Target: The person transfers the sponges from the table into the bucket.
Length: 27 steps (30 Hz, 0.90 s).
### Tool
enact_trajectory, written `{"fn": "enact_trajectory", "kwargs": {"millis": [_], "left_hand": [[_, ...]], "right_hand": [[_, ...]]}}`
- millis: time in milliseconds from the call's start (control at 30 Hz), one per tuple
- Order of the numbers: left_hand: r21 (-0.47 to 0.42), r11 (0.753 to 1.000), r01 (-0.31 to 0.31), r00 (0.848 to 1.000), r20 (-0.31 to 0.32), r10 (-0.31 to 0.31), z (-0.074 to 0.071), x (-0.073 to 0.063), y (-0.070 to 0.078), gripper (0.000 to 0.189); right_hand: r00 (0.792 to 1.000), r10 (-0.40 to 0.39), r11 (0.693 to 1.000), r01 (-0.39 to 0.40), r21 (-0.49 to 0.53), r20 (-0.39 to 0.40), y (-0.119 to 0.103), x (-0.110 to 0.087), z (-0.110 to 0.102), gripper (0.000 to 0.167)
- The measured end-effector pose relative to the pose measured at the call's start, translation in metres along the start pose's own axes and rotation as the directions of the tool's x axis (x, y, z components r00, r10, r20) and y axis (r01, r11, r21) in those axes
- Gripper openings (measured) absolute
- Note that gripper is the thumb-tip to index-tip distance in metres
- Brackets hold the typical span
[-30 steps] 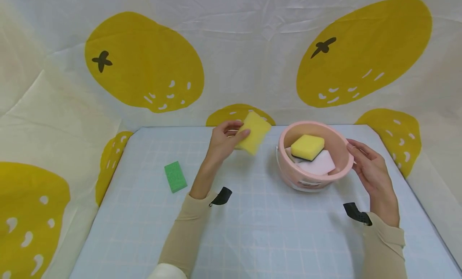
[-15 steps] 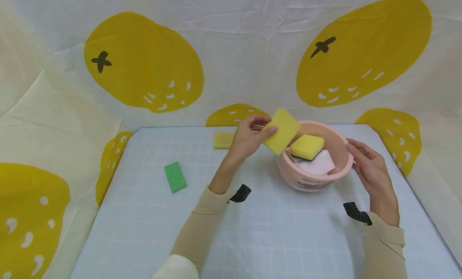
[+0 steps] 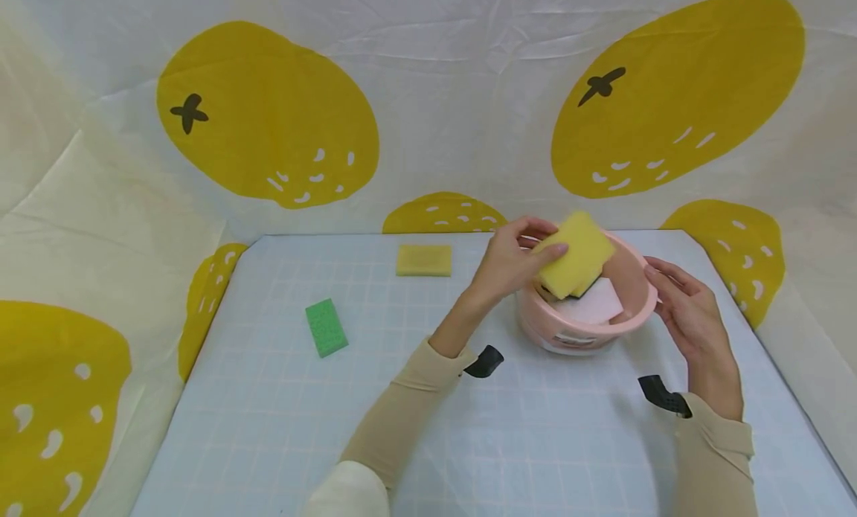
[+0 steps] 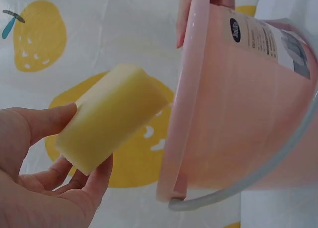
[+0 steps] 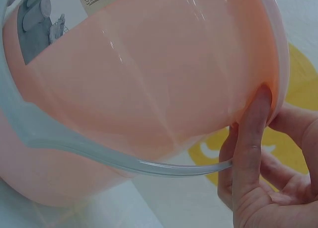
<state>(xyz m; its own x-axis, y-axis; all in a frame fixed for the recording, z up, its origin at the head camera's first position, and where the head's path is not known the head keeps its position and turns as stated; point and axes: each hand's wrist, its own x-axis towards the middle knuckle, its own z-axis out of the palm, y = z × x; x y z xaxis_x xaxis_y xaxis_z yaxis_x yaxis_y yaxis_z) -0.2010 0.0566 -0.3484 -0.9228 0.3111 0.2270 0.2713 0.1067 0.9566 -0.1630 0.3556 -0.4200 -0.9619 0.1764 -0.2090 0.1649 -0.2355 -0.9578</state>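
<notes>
Between thumb and fingers, my left hand (image 3: 512,257) pinches a yellow sponge (image 3: 577,254) over the mouth of a pink bucket (image 3: 565,340). In the left wrist view the sponge (image 4: 114,114) is tilted and stands apart from the bucket's rim (image 4: 186,99). My right hand (image 3: 689,301) grips the bucket's right rim, thumb on the outer wall in the right wrist view, close to the grey handle (image 5: 164,168). Inside the bucket lie a white sponge (image 3: 592,303) and another yellow sponge with a dark underside, now mostly hidden behind the held one.
A flat yellow sponge (image 3: 424,260) lies at the table's back edge. Farther left and nearer is a green sponge (image 3: 326,328). The pale blue checked table (image 3: 268,428) meets a fruit-patterned cloth (image 3: 455,115) behind it.
My left hand has carried the yellow sponge rightward from the table's back middle to above the bucket, uncovering the flat yellow sponge. The right hand and bucket have stayed put.
</notes>
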Motion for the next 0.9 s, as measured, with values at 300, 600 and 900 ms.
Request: {"fn": "enact_trajectory", "kwargs": {"millis": [300,600,900], "left_hand": [[0.061,0.998,-0.022,0.997,0.069,0.018,0.037,0.000,-0.002,0.025],[0.272,0.962,0.010,0.991,0.125,-0.046,0.060,-0.004,-0.004,0.028],[0.534,0.844,-0.050,0.980,0.190,-0.063,0.067,-0.010,-0.003,0.034]], "right_hand": [[1.000,0.009,0.999,-0.009,0.032,0.019,0.000,-0.001,0.000,0.047],[0.999,-0.012,1.000,0.011,0.022,0.030,-0.001,-0.001,0.001,0.046],[1.000,-0.015,0.999,0.014,0.041,0.020,0.000,0.002,0.000,0.044]]}}
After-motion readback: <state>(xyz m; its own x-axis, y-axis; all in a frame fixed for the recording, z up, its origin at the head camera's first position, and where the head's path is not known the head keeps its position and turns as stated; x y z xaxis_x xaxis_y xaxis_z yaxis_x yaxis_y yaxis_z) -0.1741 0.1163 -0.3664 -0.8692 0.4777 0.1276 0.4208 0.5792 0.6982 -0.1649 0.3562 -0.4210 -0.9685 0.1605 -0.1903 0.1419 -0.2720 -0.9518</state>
